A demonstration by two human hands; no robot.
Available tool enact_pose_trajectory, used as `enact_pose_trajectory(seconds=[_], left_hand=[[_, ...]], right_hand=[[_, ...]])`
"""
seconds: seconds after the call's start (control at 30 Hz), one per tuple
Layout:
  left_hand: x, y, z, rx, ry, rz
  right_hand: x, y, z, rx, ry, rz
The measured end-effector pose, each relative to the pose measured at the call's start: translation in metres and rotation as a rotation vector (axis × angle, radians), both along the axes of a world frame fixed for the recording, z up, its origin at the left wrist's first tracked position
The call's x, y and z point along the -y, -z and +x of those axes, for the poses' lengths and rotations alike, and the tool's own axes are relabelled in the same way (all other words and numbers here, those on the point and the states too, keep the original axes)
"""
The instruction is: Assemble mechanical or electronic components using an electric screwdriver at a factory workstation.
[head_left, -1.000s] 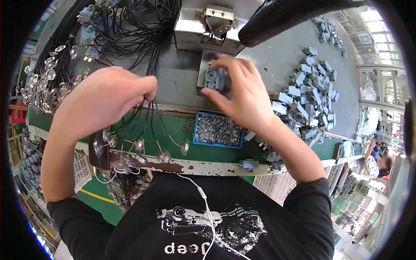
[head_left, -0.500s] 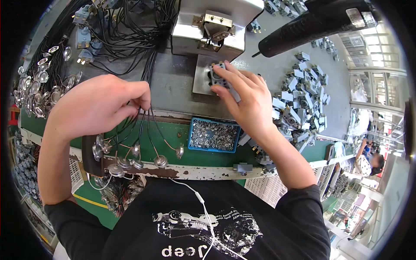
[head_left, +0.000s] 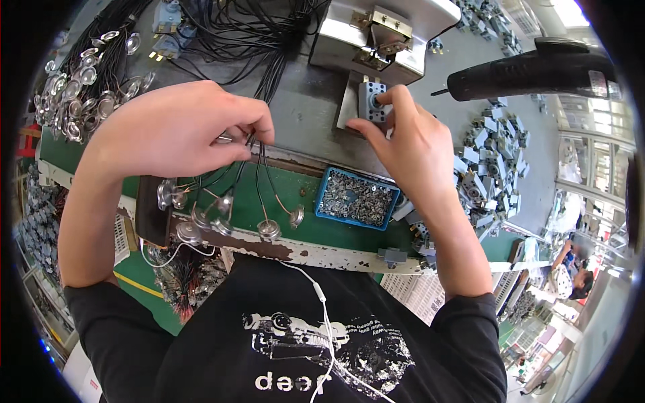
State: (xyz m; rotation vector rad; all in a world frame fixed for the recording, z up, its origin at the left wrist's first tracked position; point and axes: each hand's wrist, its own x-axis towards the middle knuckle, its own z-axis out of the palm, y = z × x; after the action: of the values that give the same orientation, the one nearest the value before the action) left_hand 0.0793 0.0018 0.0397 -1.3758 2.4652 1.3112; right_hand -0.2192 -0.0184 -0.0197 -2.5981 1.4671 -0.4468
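Observation:
My left hand (head_left: 191, 131) is closed round several thin black wires (head_left: 261, 161). Round silver metal capsules (head_left: 269, 230) dangle from the wire ends over the bench's front edge. My right hand (head_left: 416, 141) has its fingertips on a small grey switch-like block (head_left: 371, 102) with dark holes and brass tabs. My index finger lies against the block's right side, and my thumb is by its lower end. The block rests on a flat metal plate (head_left: 347, 101) in front of a steel fixture (head_left: 336, 40) with a brass-coloured clamp.
A blue tray (head_left: 322, 208) of small metal parts sits near the front edge. A black power screwdriver (head_left: 524, 75) hangs at the right, above piled grey blocks (head_left: 494, 154). Black cables (head_left: 269, 40) and silver capsules (head_left: 80, 87) crowd the far left. Another person (head_left: 570, 272) is at far right.
The view has shifted, so the bench appears further right. My right fingers have moved from over the block to its side and lower end, uncovering its holed face. My left hand still holds the wires.

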Motion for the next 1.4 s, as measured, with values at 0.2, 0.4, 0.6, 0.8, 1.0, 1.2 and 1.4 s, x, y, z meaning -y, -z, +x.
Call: enact_pose_trajectory(seconds=[0.2, 0.4, 0.6, 0.8, 1.0, 1.2, 1.4], left_hand=[[-0.017, 0.005, 0.003, 0.042, 0.064, -0.282], [-0.023, 0.007, -0.004, 0.235, 0.065, -0.365], [-0.025, 0.009, -0.005, 0.275, 0.034, -0.403], [-0.024, 0.011, 0.001, 0.285, 0.026, -0.402], [-0.007, 0.002, 0.021, 0.063, 0.009, -0.258], [0.003, -0.015, 0.003, -0.407, -0.342, 0.267], [-0.007, -0.001, -0.031, -0.437, -0.294, 0.208]], right_hand=[[-0.005, -0.01, 0.013, 0.213, -0.286, -0.186], [-0.039, 0.017, 0.083, 0.285, -0.839, 0.07], [-0.049, 0.032, 0.107, 0.111, -0.739, -0.007], [-0.044, 0.036, 0.107, 0.269, -0.768, 0.056], [-0.037, 0.022, 0.076, 0.112, -0.873, 0.09], [-0.048, 0.001, 0.06, 0.591, -0.636, 0.579], [-0.07, -0.012, 0.056, 1.115, -0.09, 1.544]])
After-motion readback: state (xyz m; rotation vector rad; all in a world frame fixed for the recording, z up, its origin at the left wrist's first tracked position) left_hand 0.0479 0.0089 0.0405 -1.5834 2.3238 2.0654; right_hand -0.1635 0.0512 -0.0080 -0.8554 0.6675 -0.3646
